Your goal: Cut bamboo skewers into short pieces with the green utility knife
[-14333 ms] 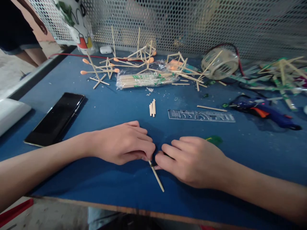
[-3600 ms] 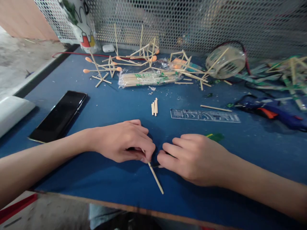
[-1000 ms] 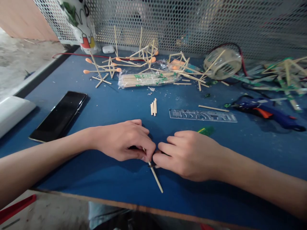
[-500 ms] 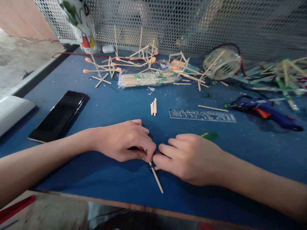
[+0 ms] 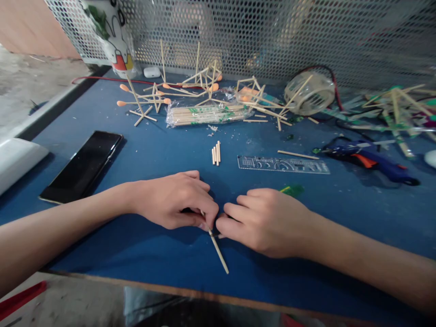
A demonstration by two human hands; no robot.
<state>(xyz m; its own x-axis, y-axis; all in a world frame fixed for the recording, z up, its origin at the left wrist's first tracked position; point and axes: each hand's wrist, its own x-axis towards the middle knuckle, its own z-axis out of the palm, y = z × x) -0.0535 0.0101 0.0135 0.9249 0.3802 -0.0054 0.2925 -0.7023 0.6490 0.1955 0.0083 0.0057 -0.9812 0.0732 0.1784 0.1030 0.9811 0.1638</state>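
My left hand [image 5: 182, 200] pinches a thin wooden stick [image 5: 220, 253] near its upper end, and the stick slants down toward the table's front edge. Close beside it, my right hand [image 5: 262, 222] is closed on a small dark blade-like piece, mostly hidden by the fingers, that touches the stick. Several short cut sticks [image 5: 216, 153] lie in a bunch beyond my hands. A clear ruler [image 5: 283, 165] rests beyond my right hand, with a longer stick [image 5: 298, 155] behind it.
A black phone [image 5: 83, 165] lies at the left. Bagged sticks [image 5: 207, 114] and stick frames [image 5: 143, 115] stand behind. A blue glue gun [image 5: 371, 159] and a clear round container [image 5: 309, 93] are at the right, before a perforated metal screen [image 5: 231, 36].
The view has shifted slightly, so the things on the right sit a little further left. Both hands keep their grips; the dark piece beside the stick shows less.
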